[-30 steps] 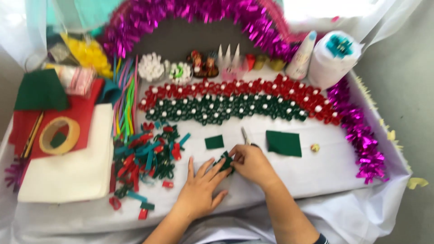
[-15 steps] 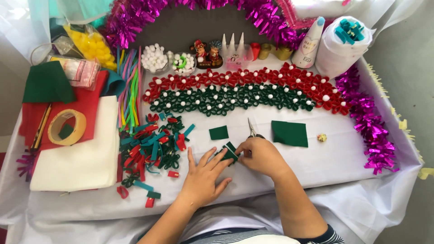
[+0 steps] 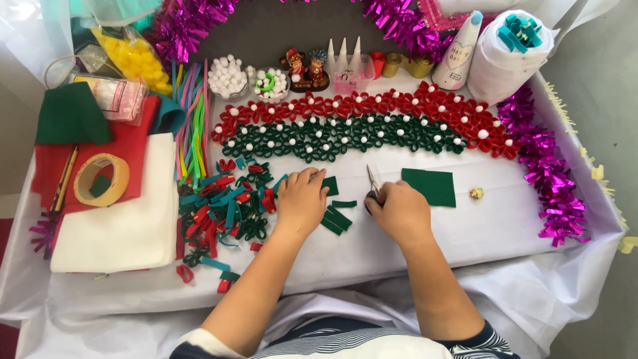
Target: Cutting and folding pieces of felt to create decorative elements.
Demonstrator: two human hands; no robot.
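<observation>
Green felt strips (image 3: pixel 337 217), about four short dark ones, lie on the white table cover (image 3: pixel 465 233) between the two hands. At nine o'clock from them the left hand (image 3: pixel 302 199) rests palm down, fingers spread loosely, its fingertips on a small green felt square (image 3: pixel 330 185) just above the strips. At three o'clock from the strips the right hand (image 3: pixel 401 211) is closed around a pair of scissors (image 3: pixel 373 183), whose thin metal blades point up toward twelve o'clock; whether the blades are parted cannot be told.

One larger green felt rectangle (image 3: pixel 430 186) lies at two o'clock from the right hand, with one tiny yellowish bead (image 3: pixel 476 193) just beyond it. Toward twelve o'clock run two curved rows of felt flowers with white pompom centres, one red row (image 3: pixel 372 105) over one green row (image 3: pixel 345 136). At nine o'clock from the left hand sits a heap of red, green and teal felt loops (image 3: pixel 226 209), too many to count. Further left lie one roll of tape (image 3: pixel 101 179) and one white felt sheet (image 3: pixel 126 219).
</observation>
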